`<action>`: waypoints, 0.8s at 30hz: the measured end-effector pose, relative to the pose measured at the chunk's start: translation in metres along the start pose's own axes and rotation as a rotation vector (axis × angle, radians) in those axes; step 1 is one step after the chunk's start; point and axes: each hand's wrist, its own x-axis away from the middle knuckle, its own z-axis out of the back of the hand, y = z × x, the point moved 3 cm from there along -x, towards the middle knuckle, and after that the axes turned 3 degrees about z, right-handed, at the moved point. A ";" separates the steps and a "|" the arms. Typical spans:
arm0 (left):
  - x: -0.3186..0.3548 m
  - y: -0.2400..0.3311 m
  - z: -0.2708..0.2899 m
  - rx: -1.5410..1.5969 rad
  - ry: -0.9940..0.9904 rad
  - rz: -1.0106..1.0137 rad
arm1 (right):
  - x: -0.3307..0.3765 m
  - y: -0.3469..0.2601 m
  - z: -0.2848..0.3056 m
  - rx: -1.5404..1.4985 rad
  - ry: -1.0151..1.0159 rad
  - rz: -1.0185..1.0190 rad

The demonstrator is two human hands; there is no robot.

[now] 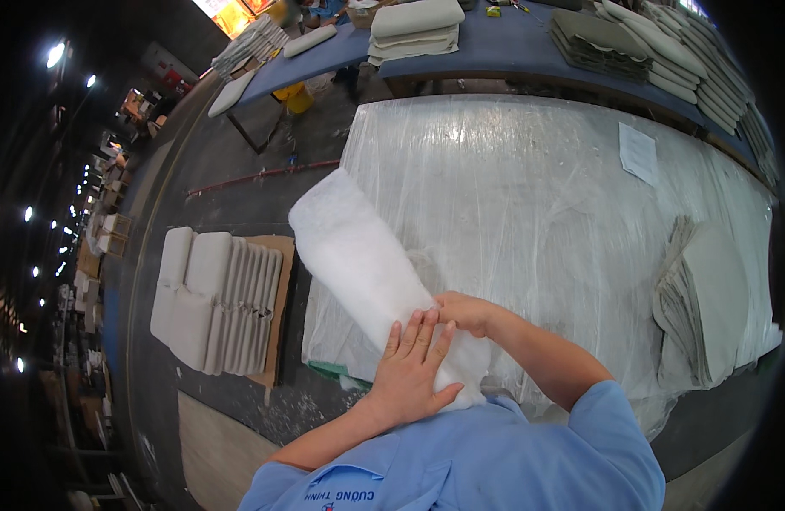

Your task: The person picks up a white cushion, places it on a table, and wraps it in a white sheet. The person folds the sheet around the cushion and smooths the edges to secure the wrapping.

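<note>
A long piece of fluffy white padding (358,247) lies slantwise in front of me, its near end against my body. My left hand (409,375) rests flat on its near part with the fingers stretched out. At the padding's right edge, my right hand (465,313) has its fingers curled and closed on it; the fingertips are partly hidden. Beneath the padding is a broad work surface (529,196) wrapped in clear plastic.
A pile of grey fabric covers (707,307) lies on the right of the surface, with a paper sheet (637,153) farther back. Stacked pale cushions (209,294) stand on the floor at left. Blue-topped tables (503,47) behind carry more fabric stacks (416,25).
</note>
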 end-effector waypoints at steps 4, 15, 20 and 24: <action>-0.001 0.001 0.002 0.000 -0.003 0.004 | 0.002 -0.011 -0.016 -0.317 0.197 0.009; -0.015 0.002 0.009 0.109 0.009 -0.050 | -0.015 0.008 -0.018 -0.121 0.296 0.358; -0.011 -0.044 0.030 0.310 0.223 0.061 | 0.004 -0.003 -0.044 0.518 0.703 0.546; -0.026 -0.078 0.018 0.049 0.265 0.217 | 0.005 -0.009 -0.050 0.598 0.699 0.485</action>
